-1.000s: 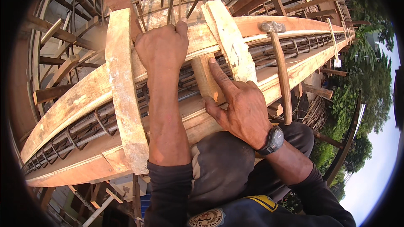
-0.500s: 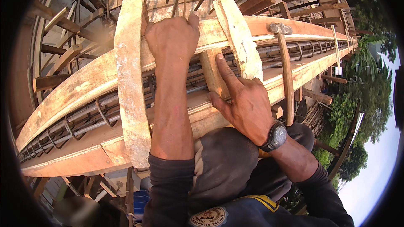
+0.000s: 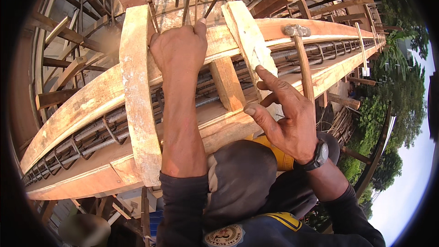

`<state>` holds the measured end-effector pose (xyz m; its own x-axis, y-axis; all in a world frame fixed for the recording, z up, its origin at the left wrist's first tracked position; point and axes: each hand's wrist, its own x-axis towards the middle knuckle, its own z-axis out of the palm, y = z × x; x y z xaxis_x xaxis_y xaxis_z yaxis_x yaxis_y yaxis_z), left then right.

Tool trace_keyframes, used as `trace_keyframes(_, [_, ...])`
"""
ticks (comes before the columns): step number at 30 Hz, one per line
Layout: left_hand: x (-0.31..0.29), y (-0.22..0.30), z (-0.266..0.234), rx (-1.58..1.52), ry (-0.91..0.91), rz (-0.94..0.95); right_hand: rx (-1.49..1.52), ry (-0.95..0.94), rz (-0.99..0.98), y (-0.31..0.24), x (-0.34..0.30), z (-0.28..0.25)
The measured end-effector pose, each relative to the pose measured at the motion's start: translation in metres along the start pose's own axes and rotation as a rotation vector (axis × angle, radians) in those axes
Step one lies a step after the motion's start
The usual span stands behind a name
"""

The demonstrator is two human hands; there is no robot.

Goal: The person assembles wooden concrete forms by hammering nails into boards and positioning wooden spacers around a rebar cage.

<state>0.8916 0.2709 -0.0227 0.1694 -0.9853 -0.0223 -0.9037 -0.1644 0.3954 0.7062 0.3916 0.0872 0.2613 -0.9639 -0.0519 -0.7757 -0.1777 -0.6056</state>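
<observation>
The left hand [image 3: 179,51] is closed over the top of the far board [image 3: 87,103], its knuckles up, the fingers bending out of sight beyond the edge and the thumb sticking up on the right. The right hand [image 3: 290,121] is spread and holds nothing, its forefinger reaching to the right slat [image 3: 242,34] and its thumb apart; whether the fingertip touches the wood I cannot tell. A dark watch [image 3: 321,154] sits on the right wrist. The left forearm crosses the channel and hides some of the rebar [image 3: 107,130] and part of the near board [image 3: 222,130]. Just right of the right slat, a hammer [image 3: 302,57] leans across the boards, head at the far one, the lower handle behind the right hand. Below that hand a yellow object [image 3: 275,152] shows partly, beside a dark-clad knee [image 3: 242,174]. Timbers [image 3: 68,36] fill the upper left, and trees [image 3: 388,96] stand at right. The far board is pale, curved by the lens and stained in places. The block [image 3: 227,84], short and square-edged, spans the channel between the boards, right of the left hand. The left slat [image 3: 136,96], pale with whitish smears, crosses both boards, as does the rough-edged right slat.
</observation>
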Motion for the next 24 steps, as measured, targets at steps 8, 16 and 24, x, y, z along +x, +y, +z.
trace_keyframes(8, [0.003,0.01,-0.011,0.024,-0.13,-0.048,-0.539,0.134,0.296,0.126,-0.023,-0.055])
trace_keyframes(16, [0.0,0.012,-0.008,0.062,-0.09,-0.071,-0.441,0.272,0.383,0.119,-0.033,-0.071])
trace_keyframes(24, [0.002,0.002,-0.008,0.104,-0.072,-0.05,0.31,0.155,0.596,0.009,-0.143,-0.087])
